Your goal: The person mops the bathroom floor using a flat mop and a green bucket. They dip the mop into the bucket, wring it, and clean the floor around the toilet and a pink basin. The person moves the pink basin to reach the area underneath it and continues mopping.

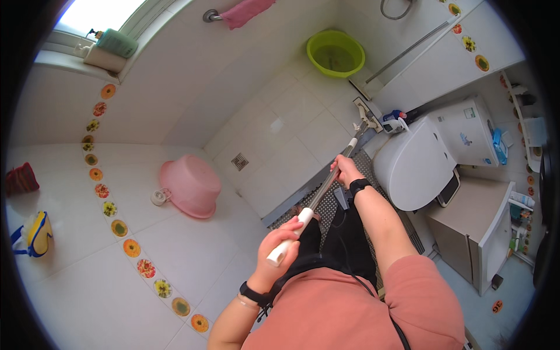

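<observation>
White plastic grip [305,216] on a metal-poled mop [325,186]. Left hand [268,249]: fingers curled round the grip. Right hand [349,170]: fingers wrapped round the pole. Mop head [368,118]: ahead, beside the toilet [408,166]. Progress: seemingly mid-work, mop not put away; share of floor [291,140] covered or left, cannot tell. Pink basin [192,181]: left, interior hidden. Green basin [333,72]: far end, upright, dark contents, perhaps water.

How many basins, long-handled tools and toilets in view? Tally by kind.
Basins: 2 (pink basin, green basin)
Long-handled tools: 2 (held tool, other tool)
Toilet: 1
Total: 5
</observation>
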The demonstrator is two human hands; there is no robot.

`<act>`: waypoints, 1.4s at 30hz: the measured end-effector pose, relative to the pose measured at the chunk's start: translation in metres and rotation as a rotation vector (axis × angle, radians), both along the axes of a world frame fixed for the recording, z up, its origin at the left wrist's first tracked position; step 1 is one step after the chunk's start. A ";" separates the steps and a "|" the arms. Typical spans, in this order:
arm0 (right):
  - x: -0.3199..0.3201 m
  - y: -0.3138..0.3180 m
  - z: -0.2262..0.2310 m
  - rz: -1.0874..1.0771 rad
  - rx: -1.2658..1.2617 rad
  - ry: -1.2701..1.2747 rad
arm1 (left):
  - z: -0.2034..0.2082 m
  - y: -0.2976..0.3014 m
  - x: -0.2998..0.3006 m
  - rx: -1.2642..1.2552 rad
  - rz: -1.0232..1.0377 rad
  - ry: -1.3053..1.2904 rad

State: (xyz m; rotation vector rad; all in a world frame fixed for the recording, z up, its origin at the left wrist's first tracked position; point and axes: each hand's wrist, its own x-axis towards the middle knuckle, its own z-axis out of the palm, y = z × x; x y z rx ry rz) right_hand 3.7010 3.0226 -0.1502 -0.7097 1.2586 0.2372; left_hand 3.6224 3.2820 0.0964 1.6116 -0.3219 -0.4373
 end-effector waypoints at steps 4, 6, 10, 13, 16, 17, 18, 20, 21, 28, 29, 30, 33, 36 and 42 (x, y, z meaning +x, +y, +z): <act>-0.009 -0.003 -0.020 0.021 0.066 -0.011 | 0.003 -0.004 0.003 0.061 -0.074 -0.038; -0.020 0.021 -0.021 0.045 0.164 -0.053 | 0.019 0.014 0.003 0.092 -0.086 -0.068; -0.039 0.104 0.003 -0.016 0.327 0.003 | 0.073 0.070 -0.002 0.284 -0.044 0.005; -0.058 0.166 0.036 0.071 0.451 0.038 | 0.120 0.103 -0.017 0.370 0.066 0.052; -0.070 0.218 0.067 0.157 0.505 0.108 | 0.156 0.128 -0.033 0.397 0.125 0.113; -0.073 0.234 0.076 0.159 0.510 0.113 | 0.166 0.132 -0.040 0.404 0.173 0.122; -0.077 0.248 0.084 0.169 0.541 0.106 | 0.175 0.137 -0.045 0.413 0.220 0.132; -0.079 0.275 0.095 0.181 0.619 0.101 | 0.190 0.145 -0.054 0.473 0.289 0.140; -0.081 0.289 0.099 0.185 0.660 0.110 | 0.197 0.148 -0.058 0.506 0.325 0.144; -0.075 0.342 0.126 0.196 0.974 0.029 | 0.229 0.157 -0.064 0.659 0.204 -0.011; -0.075 0.345 0.135 0.199 1.004 0.025 | 0.235 0.158 -0.065 0.676 0.113 -0.072; -0.073 0.349 0.146 0.170 1.042 0.035 | 0.243 0.156 -0.069 0.718 0.182 -0.120; -0.072 0.351 0.177 0.236 1.125 -0.051 | 0.261 0.154 -0.084 0.726 0.442 -0.288; -0.068 0.341 0.194 0.296 1.085 -0.043 | 0.268 0.156 -0.096 0.714 0.497 -0.317; -0.059 0.291 0.197 0.277 1.040 -0.142 | 0.249 0.150 -0.098 0.479 0.514 -0.373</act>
